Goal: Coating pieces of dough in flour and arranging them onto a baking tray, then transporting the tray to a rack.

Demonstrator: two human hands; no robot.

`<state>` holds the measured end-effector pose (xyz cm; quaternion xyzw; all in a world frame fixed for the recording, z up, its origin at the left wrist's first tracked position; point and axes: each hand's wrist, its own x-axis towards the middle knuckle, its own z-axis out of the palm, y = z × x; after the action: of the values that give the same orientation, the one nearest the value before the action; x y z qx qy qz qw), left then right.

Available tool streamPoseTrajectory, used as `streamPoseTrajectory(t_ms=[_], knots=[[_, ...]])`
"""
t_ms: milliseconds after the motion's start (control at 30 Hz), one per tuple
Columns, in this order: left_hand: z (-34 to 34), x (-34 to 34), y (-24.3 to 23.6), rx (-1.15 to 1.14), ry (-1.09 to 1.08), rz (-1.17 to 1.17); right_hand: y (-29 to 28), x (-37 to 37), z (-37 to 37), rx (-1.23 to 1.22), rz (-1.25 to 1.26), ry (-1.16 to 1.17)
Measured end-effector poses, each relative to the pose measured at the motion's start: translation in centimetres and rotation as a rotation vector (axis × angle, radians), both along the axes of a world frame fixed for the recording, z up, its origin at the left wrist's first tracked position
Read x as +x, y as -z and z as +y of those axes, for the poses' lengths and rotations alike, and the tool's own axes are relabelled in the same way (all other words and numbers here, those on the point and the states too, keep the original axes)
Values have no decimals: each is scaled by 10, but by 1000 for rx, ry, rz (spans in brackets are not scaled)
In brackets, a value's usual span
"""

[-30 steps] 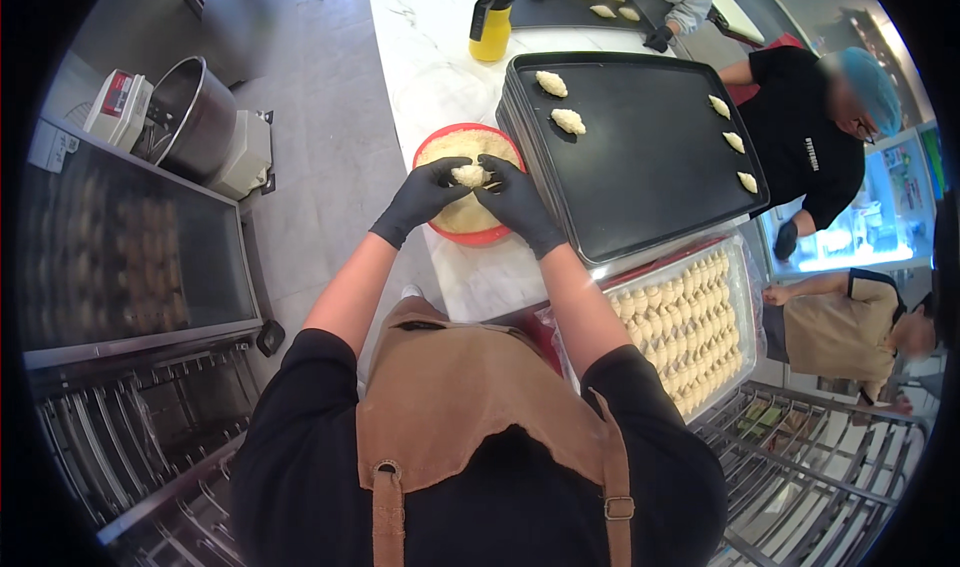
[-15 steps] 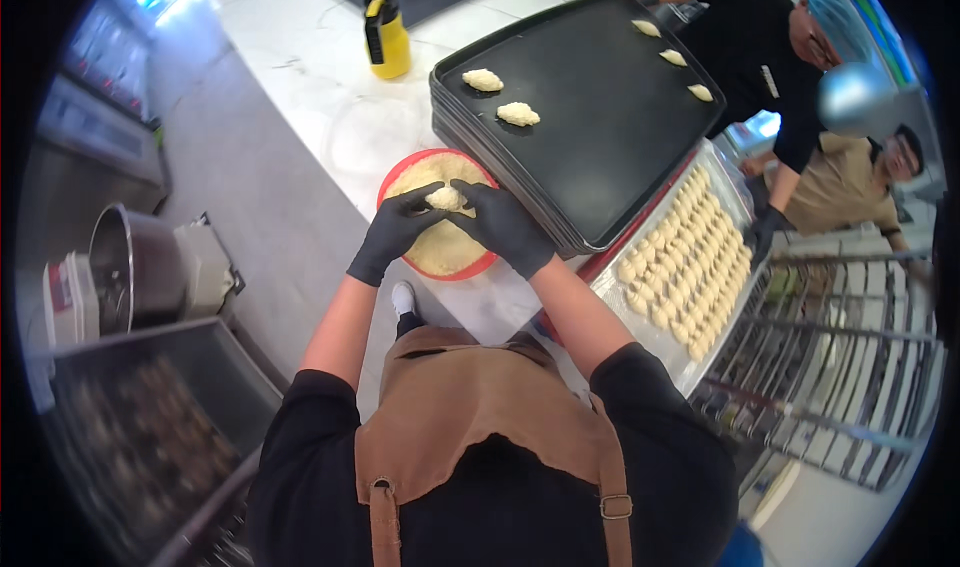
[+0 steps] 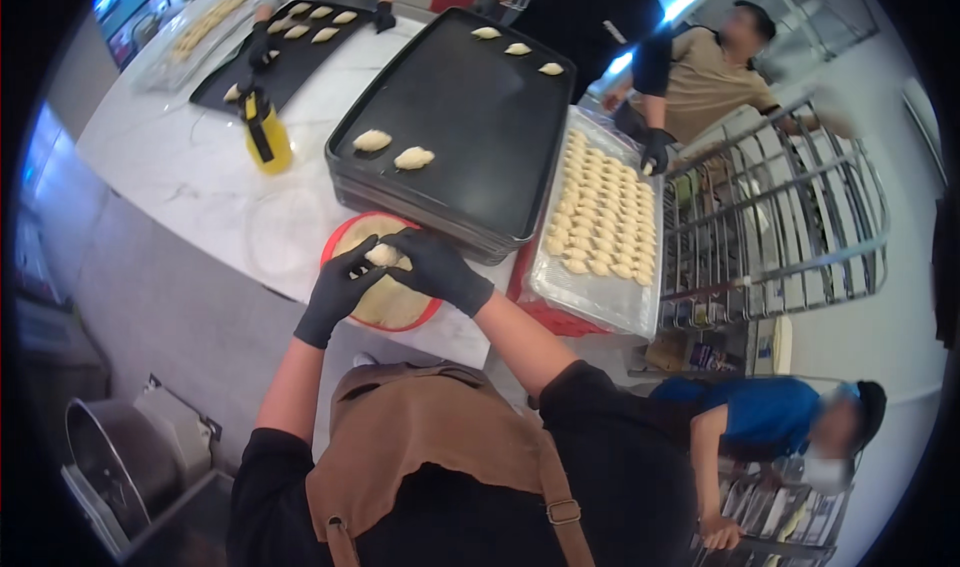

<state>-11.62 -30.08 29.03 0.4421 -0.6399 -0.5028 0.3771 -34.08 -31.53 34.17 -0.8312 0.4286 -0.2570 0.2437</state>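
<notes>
Both my hands wear black gloves and meet over a red-rimmed round bowl (image 3: 436, 310) of pale crumbly coating. Between them they grip a piece of dough (image 3: 382, 256), coated and pale. My left hand (image 3: 345, 285) closes on its left side, and my right hand (image 3: 432, 265) pinches it from the right. Just beyond the bowl stands a stack of black baking trays (image 3: 450, 127). On its top tray lie two coated dough pieces (image 3: 413, 158) on the near side and several smaller ones (image 3: 518, 49) along the far edge.
A metal tray of dough pieces (image 3: 603, 207) stands to the right, where a co-worker's gloved hand (image 3: 656, 151) reaches in. A yellow spray bottle (image 3: 268, 135) is at left on the white table (image 3: 150, 137). Racks (image 3: 770, 217) and a mixer bowl (image 3: 112, 457) stand around; another person is at lower right.
The view has swung to the right, so the table, bowl and trays sit further left. My hands still hold the dough piece over the bowl. The co-worker's hand now reaches the dough tray's far corner.
</notes>
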Motion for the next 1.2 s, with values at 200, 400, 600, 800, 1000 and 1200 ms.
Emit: streamPoseTrajectory(t_ms=[200, 400, 600, 800, 1000, 1200], knots=[[-11, -8, -11, -265, 27, -87, -22, -27, -4, -50, -99, 90], [0, -10, 9, -340, -131, -150, -87, -84, -47, -122, 18, 146], [29, -15, 25, -380, -241, -257, -85, -112, -102, 68, 140, 111], [35, -17, 22, -411, -280, -295, -61, -117, -128, 13, 205, -4], [35, -11, 25, -416, -300, -306, -46, -119, -131, 11, 221, -32], [32, -5, 29, -401, -343, -306, -77, -107, -103, -127, 147, 42]])
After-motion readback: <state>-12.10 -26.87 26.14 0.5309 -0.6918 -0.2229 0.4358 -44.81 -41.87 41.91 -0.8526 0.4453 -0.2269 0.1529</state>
